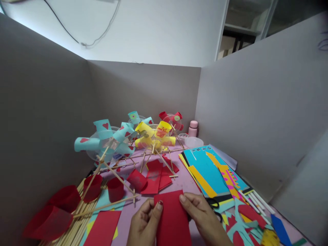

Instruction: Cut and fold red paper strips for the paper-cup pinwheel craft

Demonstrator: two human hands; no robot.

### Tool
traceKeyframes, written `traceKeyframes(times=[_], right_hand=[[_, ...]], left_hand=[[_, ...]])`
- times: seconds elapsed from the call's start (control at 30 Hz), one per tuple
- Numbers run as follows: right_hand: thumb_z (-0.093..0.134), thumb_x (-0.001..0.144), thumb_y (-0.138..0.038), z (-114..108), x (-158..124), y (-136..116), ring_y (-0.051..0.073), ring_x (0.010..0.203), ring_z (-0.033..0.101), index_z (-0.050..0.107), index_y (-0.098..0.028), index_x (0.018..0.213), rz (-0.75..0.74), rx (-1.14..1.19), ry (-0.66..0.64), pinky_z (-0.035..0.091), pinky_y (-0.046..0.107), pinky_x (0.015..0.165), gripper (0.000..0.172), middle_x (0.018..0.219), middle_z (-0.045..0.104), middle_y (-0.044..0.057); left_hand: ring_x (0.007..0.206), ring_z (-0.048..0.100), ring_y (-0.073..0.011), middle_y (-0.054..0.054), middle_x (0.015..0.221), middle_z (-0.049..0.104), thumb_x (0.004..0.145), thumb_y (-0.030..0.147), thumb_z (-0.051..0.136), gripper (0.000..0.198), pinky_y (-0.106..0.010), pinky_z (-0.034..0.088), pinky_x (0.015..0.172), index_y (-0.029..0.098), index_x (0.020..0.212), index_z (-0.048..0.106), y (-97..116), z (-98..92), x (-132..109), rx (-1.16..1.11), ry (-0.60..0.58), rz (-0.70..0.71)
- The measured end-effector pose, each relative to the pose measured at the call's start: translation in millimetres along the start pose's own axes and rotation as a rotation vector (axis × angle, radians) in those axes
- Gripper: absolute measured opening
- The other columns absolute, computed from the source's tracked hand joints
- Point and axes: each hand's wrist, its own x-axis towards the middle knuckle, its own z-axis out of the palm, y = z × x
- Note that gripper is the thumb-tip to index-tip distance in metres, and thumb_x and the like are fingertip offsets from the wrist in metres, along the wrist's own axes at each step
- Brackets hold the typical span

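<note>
A red paper rectangle (173, 218) is held upright between my two hands, low in the middle of the view. My left hand (146, 220) pinches its left edge, thumb in front. At the upper right edge, my right hand (202, 215) grips it with the thumb on its face. Just beyond it lie red paper pieces (155, 177), and to the left another red sheet (104, 227) rests flat. Rolled red paper rings (116, 189) stand on bundled wooden sticks (77, 225). Black scissors handles (214, 205) show right of my right hand.
Paper-cup wheels on stick frames, light blue (109, 136), yellow (153, 133) and red (171, 119), stand at the back. Coloured sheets (205, 164) and paper scraps (241, 218) cover the right side. A pink bottle (193, 129) stands by the grey partition (256, 119).
</note>
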Motion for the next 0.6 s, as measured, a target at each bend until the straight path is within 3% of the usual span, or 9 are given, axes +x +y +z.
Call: traceKeyframes(times=[0.13,0.3,0.6], right_hand=[[0.054,0.081,-0.055,2.4,0.7,-0.6,0.009,0.054,0.034,0.049,-0.016,0.064,0.011,0.053,-0.039,0.027,0.022,0.050,0.043,0.058,0.041,-0.004],[0.050,0.085,-0.052,0.2,1.8,-0.4,0.009,0.052,0.034,0.045,-0.018,0.060,-0.041,-0.041,0.052,0.028,0.022,0.048,0.042,0.055,0.037,-0.005],[0.049,0.084,-0.053,-2.1,3.8,4.1,0.010,0.050,0.035,0.043,-0.018,0.057,-0.055,-0.094,0.047,0.028,0.023,0.048,0.045,0.052,0.036,-0.005]], left_hand=[[0.049,0.054,-0.0106,0.004,0.053,0.062,0.065,0.044,0.075,0.026,-0.020,0.045,0.054,0.020,0.069,0.065,0.5,0.0,0.6,0.026,0.012,0.002],[0.054,0.053,-0.0131,0.003,0.054,0.060,0.066,0.044,0.073,0.027,-0.021,0.042,0.051,0.019,0.062,0.063,-3.5,-2.4,2.5,0.127,-0.004,0.025],[0.062,0.046,-0.0147,0.003,0.059,0.053,0.067,0.054,0.067,0.038,-0.021,0.041,0.057,0.018,0.057,0.057,-6.2,-8.1,5.7,0.285,0.091,0.071]])
